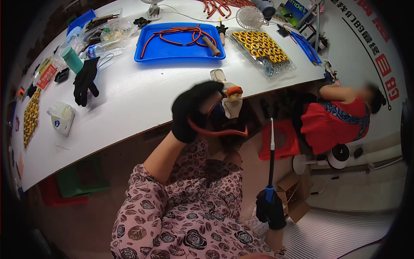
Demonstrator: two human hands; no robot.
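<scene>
Centre: left hand (192,110), black-gloved, blurred, holding a bent reddish-brown tube (222,133). Lower right: right hand (271,210), black-gloved, gripping a long pale-tipped tool (271,168) by its blue handle (269,193). Upper centre: blue tray (172,54) with reddish-brown tubing (185,30) lying in it. Upper right: clear pack (282,69) of yellow ring-shaped pieces (261,45); white fan (250,18). Upper left: loose black glove (86,80); teal cylinder (72,59). Right: person in red (332,125); red stool (291,134).
</scene>
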